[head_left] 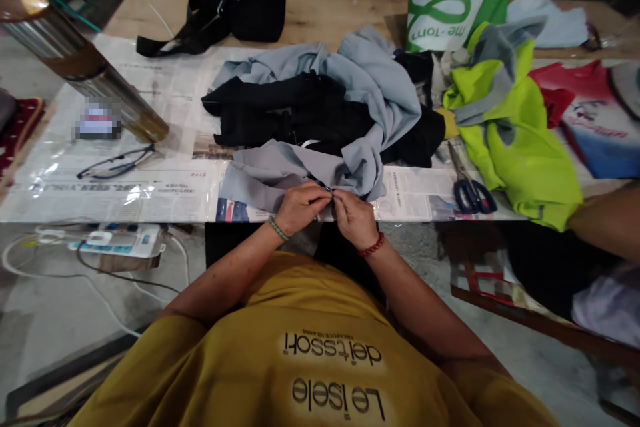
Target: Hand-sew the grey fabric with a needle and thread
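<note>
At the table's front edge my left hand (301,205) and my right hand (356,217) meet, both closed with fingertips pinched together. Between them is a small dark bit, too small to name. Just beyond my fingers lies the grey cloth of a garment (270,170), its near edge close to both hands. A black garment (295,107) is bunched in the middle, with more grey fabric around its far and right sides. Scissors (473,190) with dark blue handles rest to the right of my right hand.
Newspaper under clear plastic covers the table (165,193). A steel flask (95,73) and glasses (117,163) are at left. A yellow-green garment (520,127), a green-white bag (457,0) and another person's arm (607,217) are at right. A power strip (125,240) hangs below the left edge.
</note>
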Demonstrator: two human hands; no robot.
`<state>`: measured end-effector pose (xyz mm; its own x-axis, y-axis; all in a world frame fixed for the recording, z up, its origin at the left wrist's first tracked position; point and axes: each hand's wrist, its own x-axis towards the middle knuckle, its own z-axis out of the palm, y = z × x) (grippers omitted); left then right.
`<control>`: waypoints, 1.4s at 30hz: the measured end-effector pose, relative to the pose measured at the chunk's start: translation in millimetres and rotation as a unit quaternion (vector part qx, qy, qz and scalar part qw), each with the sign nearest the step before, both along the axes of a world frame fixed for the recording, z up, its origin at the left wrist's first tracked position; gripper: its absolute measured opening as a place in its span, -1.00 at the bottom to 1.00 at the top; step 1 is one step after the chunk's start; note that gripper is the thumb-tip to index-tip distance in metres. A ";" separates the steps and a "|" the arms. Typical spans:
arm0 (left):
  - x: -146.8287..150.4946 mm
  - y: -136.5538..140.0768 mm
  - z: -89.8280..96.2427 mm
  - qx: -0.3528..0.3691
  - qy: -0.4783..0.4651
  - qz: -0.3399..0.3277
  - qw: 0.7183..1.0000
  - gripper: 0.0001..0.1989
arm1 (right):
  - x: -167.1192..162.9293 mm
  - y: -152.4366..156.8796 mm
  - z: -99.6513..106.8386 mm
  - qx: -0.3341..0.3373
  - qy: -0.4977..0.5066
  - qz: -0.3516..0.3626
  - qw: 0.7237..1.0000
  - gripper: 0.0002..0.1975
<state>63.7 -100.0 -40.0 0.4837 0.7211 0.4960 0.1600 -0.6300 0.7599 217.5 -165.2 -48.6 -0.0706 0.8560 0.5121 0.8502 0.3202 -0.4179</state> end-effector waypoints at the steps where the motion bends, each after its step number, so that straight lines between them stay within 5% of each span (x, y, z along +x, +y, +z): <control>1: 0.0 -0.4 0.9 0.000 0.001 0.004 1.000 -0.91 | -1.6 0.2 1.1 0.001 0.009 -0.001 1.000 -0.75; 7: -0.6 0.8 4.7 -0.020 0.006 0.066 0.998 -0.88 | -7.9 -5.2 11.6 -0.045 0.088 -0.022 0.995 -0.80; 15: -2.5 1.6 2.9 -0.015 -0.044 0.034 0.998 -0.87 | -16.9 7.6 22.0 -0.062 0.136 -0.039 0.988 -0.87; 20: -3.8 -0.7 4.5 0.023 -0.052 0.049 0.997 -0.85 | -5.7 -0.9 57.6 -0.095 0.126 0.013 0.987 -0.85; 26: -5.1 -2.8 3.2 0.038 -0.046 0.058 0.997 -0.84 | 13.4 13.0 96.7 0.011 0.185 -0.106 0.977 -0.89; 30: -6.1 -3.8 2.4 0.065 -0.037 0.074 0.994 -0.82 | 3.2 33.3 80.2 -0.115 0.296 -0.046 0.947 -0.89; 34: -4.0 -3.6 2.3 0.058 -0.035 0.079 0.995 -0.83 | -4.0 34.4 48.5 -0.212 0.405 -0.040 0.889 -0.87; 42: -2.0 -4.0 1.3 0.047 0.020 0.042 0.998 -0.79 | 1.4 23.6 29.5 -0.217 0.511 -0.021 0.831 -0.74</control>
